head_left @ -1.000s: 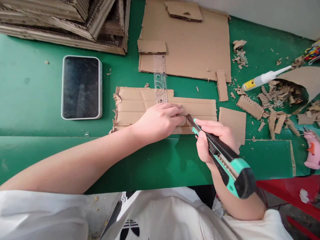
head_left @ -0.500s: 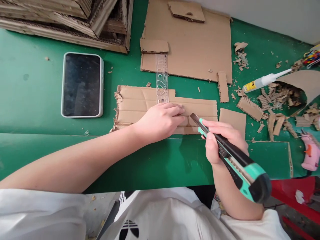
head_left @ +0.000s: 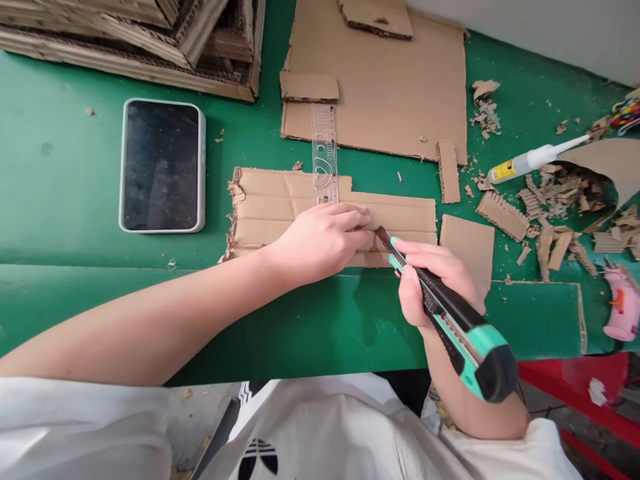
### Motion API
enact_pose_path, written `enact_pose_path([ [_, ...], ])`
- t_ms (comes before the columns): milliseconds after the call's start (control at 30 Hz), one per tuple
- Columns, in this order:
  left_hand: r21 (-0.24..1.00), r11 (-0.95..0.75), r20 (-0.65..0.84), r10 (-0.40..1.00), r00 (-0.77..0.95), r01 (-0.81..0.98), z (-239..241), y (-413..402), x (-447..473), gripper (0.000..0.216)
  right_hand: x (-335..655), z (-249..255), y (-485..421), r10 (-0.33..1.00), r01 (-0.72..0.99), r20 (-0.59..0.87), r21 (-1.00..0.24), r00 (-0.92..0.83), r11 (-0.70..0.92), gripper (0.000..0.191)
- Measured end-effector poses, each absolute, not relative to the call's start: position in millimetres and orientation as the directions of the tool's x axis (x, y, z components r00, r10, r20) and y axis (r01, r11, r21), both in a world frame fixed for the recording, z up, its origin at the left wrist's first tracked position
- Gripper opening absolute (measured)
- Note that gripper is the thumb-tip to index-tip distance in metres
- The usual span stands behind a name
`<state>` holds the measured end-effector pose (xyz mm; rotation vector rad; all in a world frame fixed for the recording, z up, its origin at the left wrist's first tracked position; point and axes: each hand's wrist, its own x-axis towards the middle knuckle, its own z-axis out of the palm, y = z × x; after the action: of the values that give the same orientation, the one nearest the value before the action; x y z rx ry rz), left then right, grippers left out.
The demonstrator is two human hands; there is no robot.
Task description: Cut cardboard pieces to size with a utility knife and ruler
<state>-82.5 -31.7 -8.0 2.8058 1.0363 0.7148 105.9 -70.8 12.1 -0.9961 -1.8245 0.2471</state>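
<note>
My left hand [head_left: 320,240] lies on a brown cardboard piece [head_left: 265,207] on the green table, fingers curled and pressing down the near end of a clear plastic ruler [head_left: 325,150]. My right hand [head_left: 435,277] is wrapped round a teal and black utility knife [head_left: 450,313]. The knife's tip rests on the cardboard just right of my left fingertips, beside the ruler's edge.
A dark tablet [head_left: 161,165] lies at the left. Stacked corrugated board [head_left: 150,33] fills the back left, a large cardboard sheet [head_left: 390,80] the back middle. A glue bottle [head_left: 530,161], cardboard scraps [head_left: 555,200] and a pink glue gun [head_left: 620,300] sit at the right.
The knife drew back toward me and right, then returned to the cardboard beside my left fingers. My left hand stays on the ruler.
</note>
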Motion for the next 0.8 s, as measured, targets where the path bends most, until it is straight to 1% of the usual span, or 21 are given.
enact_pose_path([
  [167,0.216,-0.775,0.406,0.625,0.667,0.594,-8.3,-32.2,-83.1,0.027,101.3,17.8,-70.0,0.675,0.569,0.7,-0.464,-0.234,0.678,0.026],
  [267,0.224,-0.78,0.421,0.619,0.664,0.585,-9.1,-32.8,-83.2,0.023,97.6,18.8,-70.0,0.652,0.565,0.719,-0.444,-0.239,0.696,0.026],
  [433,0.239,-0.775,0.4,0.627,0.668,0.585,-8.4,-33.3,-82.7,0.024,95.7,18.0,-69.0,0.684,0.563,0.694,-0.481,-0.223,0.672,0.025],
  [500,0.244,-0.773,0.383,0.631,0.674,0.585,-7.6,-33.3,-82.3,0.027,96.7,17.4,-67.5,0.716,0.549,0.671,-0.532,-0.192,0.645,0.023],
  [600,0.246,-0.771,0.368,0.635,0.679,0.588,-6.4,-33.3,-81.8,0.029,98.7,16.5,-65.9,0.8,0.529,0.588,-0.643,-0.121,0.553,0.018],
  [633,0.244,-0.769,0.363,0.638,0.679,0.591,-6.1,-33.3,-81.6,0.03,99.2,16.4,-65.9,0.809,0.526,0.576,-0.656,-0.114,0.541,0.017],
  [667,0.241,-0.765,0.356,0.642,0.679,0.597,-5.8,-33.5,-81.5,0.03,99.5,16.4,-66.4,0.806,0.528,0.58,-0.651,-0.117,0.545,0.017],
  [800,0.225,-0.753,0.328,0.656,0.68,0.619,-4.9,-34.1,-81.4,0.029,99.3,18.1,-70.8,0.734,0.548,0.658,-0.557,-0.168,0.624,0.023],
])
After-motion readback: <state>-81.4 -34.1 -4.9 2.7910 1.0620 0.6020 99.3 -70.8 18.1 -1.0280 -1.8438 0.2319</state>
